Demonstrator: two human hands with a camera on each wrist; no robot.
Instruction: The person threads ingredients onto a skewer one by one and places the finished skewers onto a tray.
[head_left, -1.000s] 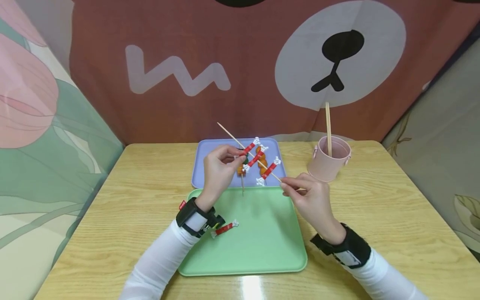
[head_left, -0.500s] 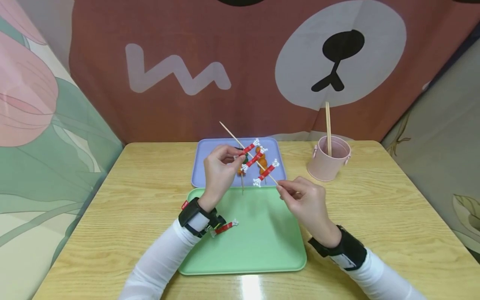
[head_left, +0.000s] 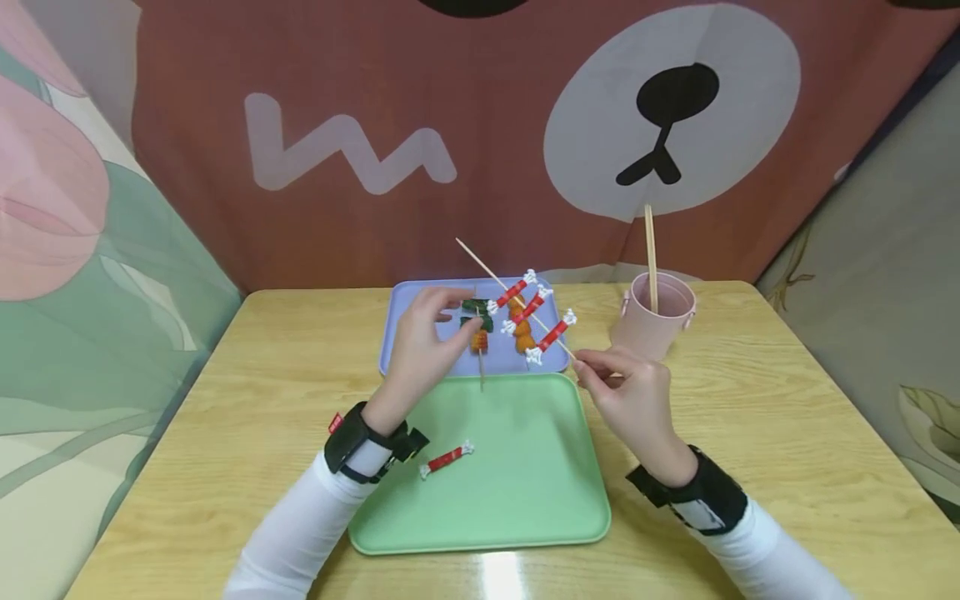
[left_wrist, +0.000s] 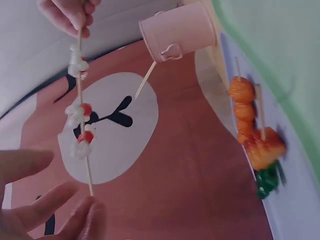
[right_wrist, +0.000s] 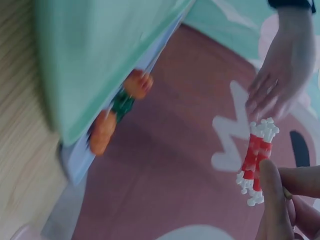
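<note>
My right hand (head_left: 630, 396) pinches the lower end of a thin wooden skewer (head_left: 480, 261), held tilted in the air. Threaded crosswise on it are three red sticks with knobby white ends: an upper stick (head_left: 512, 293), a middle stick (head_left: 528, 310) and a lower stick (head_left: 552, 336). To the left of these, my left hand (head_left: 420, 342) has its thumb and fingers spread, holding nothing. In the left wrist view its fingertips (left_wrist: 92, 212) appear close to the skewer's tip. A similar loose stick (head_left: 446, 461) lies on the green tray (head_left: 525, 475).
Behind the green tray, a blue-violet tray (head_left: 405, 292) bears a skewer of orange balls (head_left: 521, 325) and a skewer with green and orange pieces (head_left: 478, 337). A pink bucket (head_left: 648, 329) holding wooden skewers (head_left: 651, 250) stands at the back right of the wooden table (head_left: 300, 367).
My left hand has let go of the upper red stick, spread its fingers and drawn a little left. My right hand has shifted slightly right with the skewer.
</note>
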